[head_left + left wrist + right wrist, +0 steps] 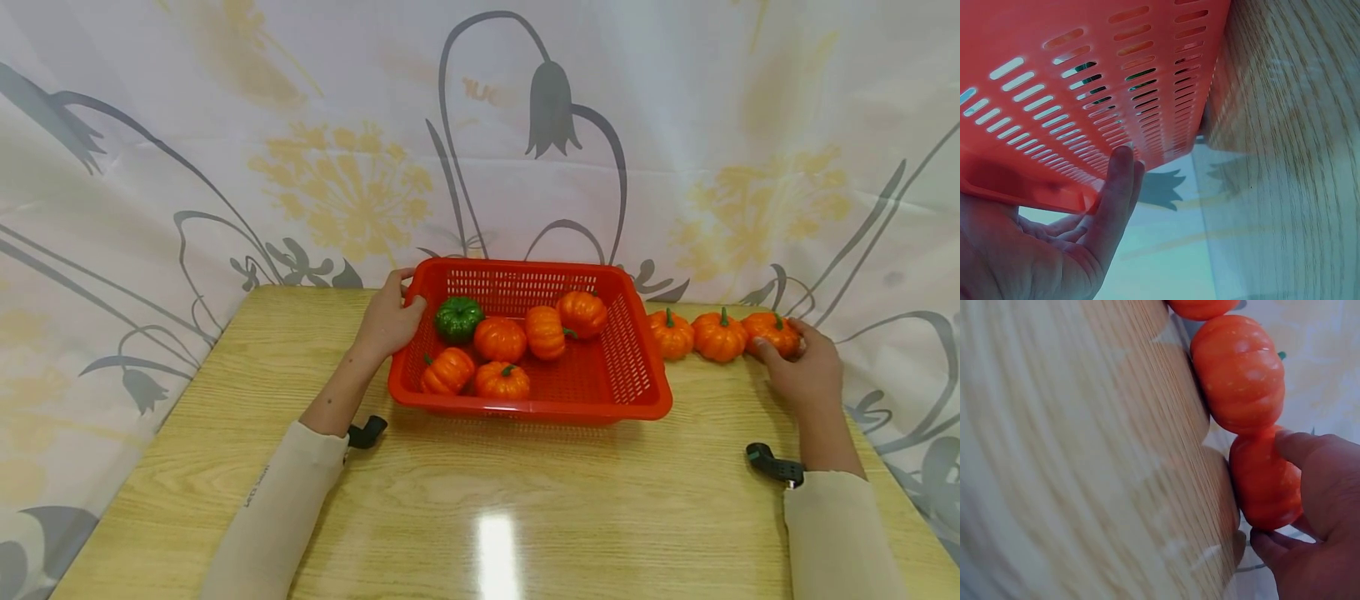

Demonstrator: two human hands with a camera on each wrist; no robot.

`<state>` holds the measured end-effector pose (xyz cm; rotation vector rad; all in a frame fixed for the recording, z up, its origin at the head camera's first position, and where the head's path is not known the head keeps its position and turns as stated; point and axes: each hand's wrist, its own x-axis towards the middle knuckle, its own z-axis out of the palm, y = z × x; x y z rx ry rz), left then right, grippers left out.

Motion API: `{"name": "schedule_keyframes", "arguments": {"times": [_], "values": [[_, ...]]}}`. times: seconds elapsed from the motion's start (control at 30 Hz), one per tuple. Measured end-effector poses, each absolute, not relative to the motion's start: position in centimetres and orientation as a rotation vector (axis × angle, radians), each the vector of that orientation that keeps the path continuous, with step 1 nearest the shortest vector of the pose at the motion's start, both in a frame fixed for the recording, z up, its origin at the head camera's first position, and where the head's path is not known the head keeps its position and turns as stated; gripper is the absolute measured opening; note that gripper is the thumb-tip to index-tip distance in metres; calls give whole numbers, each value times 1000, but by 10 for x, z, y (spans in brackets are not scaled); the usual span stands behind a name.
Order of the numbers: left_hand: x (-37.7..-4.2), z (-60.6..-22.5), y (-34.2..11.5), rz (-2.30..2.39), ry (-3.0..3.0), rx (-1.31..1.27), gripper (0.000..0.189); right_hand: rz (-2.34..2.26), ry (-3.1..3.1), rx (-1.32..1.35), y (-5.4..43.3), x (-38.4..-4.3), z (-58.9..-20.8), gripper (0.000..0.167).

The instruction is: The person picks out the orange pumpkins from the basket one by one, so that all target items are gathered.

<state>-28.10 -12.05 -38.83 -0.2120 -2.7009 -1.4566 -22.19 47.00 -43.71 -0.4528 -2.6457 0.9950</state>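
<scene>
A red plastic basket stands on the table, holding a green pumpkin and several small orange pumpkins. My left hand grips its left rim; in the left wrist view the fingers lie against the slotted outer wall. To the basket's right, three more orange pumpkins sit in a row at the table's back edge. My right hand holds the rightmost pumpkin between thumb and fingers. In the right wrist view this pumpkin touches the middle one.
The wooden table extends in front of the basket, with a bright reflection near its front. A patterned curtain hangs right behind the table's back edge. Black wrist devices jut out beside both forearms.
</scene>
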Motion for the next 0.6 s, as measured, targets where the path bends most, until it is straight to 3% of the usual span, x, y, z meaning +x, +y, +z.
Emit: {"name": "schedule_keyframes", "arguments": {"times": [0.17, 0.6], "values": [[-281, -388, -120, -1451, -2700, -211, 59, 980, -2653, -421, 470, -221, -436, 78], [-282, -388, -121, -1456, -2717, -195, 58, 776, -2477, -214, 448, -225, -402, 60]]}}
